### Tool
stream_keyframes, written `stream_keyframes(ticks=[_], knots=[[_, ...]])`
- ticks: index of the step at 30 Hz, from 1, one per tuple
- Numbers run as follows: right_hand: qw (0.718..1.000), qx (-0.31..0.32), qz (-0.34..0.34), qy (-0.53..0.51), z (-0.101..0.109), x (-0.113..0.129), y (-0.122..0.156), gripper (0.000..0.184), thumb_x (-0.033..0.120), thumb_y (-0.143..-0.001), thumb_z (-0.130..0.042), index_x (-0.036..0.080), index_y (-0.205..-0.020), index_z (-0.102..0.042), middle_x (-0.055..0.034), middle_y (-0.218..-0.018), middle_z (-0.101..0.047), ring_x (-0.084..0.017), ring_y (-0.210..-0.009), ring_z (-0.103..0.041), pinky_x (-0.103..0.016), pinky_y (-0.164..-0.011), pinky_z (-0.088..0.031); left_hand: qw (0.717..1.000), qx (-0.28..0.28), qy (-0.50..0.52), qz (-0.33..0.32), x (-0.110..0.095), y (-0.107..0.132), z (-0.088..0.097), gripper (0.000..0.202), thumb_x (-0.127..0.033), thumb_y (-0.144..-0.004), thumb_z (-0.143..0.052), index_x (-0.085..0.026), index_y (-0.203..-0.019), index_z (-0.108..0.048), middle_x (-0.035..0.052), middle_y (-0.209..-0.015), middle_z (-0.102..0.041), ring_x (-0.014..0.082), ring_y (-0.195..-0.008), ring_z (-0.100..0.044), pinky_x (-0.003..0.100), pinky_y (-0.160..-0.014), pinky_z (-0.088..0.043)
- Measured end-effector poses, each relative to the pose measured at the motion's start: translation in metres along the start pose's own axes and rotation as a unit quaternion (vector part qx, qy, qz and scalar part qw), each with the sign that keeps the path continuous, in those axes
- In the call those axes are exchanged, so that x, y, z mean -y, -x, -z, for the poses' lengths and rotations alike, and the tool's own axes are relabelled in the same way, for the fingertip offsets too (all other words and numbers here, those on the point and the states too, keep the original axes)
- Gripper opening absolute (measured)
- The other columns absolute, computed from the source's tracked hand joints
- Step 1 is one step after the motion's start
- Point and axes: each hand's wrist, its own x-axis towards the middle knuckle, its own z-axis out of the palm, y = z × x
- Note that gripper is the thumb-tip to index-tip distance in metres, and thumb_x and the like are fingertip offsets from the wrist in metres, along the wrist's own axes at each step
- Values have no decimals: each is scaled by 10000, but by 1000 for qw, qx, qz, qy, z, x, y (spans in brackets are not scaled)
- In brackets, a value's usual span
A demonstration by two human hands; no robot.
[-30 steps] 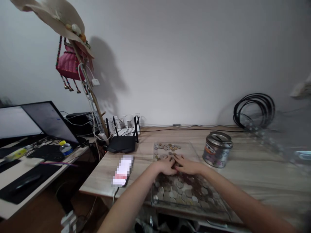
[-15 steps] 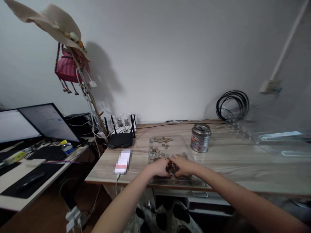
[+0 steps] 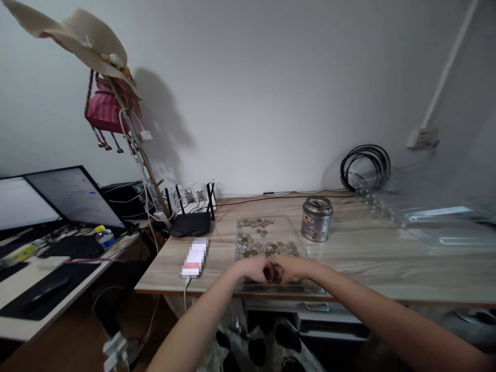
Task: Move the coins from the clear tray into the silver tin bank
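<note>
Many coins [image 3: 251, 243] lie scattered in loose groups on a clear plastic tray [image 3: 284, 225] at the desk's front edge. Over the near part of the tray, my left hand [image 3: 256, 268] and my right hand [image 3: 291, 267] meet with fingers curled inward and fingertips close together. Both look closed, but whatever lies between the fingers is hidden in shadow. A row of coins sits just beyond my knuckles. Right of the tray stands a round metal coin tin [image 3: 316, 219], printed on its side, with a slot in its lid.
A phone [image 3: 195, 257] on a cable lies left of the tray, before a black router [image 3: 190, 224]. Coiled black cable [image 3: 365, 168] leans on the wall behind clear plastic [image 3: 430, 217]. Monitors [image 3: 75, 201] stand on the left desk. A hat [image 3: 93, 41] hangs on a pole.
My hands have drawn slightly closer together, and more coins show beyond them. The view has shifted a little; the tin and phone stay where they were on the desk.
</note>
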Motion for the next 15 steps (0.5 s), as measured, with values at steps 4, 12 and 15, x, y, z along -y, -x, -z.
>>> stream_keyframes(ticks=[4,12,15], knots=[[999,21,12,-26,6,3,3,258,129,-484,-618,195,-731,-655,19,-623,-613,-128,-567,-527,-206,-497,-370,997,29,71,4,0,-1,0,198,-27,-526,-565,-191,-615,-631,-59,-518,-535,72,-473,-459,173,-479,-343],[997,49,2,-63,7,6,3,227,61,-510,-546,176,-682,-638,42,-549,-559,-88,-481,-469,-185,-449,-335,944,-96,313,50,13,2,6,90,-69,-559,-582,-129,-625,-594,-47,-518,-519,55,-462,-458,165,-470,-362],[996,71,15,-50,11,0,3,161,58,-497,-567,172,-604,-606,67,-487,-492,-67,-449,-427,-176,-440,-313,857,-184,474,81,14,1,7,85,-72,-614,-564,-127,-678,-573,-49,-538,-496,48,-450,-444,159,-442,-359]])
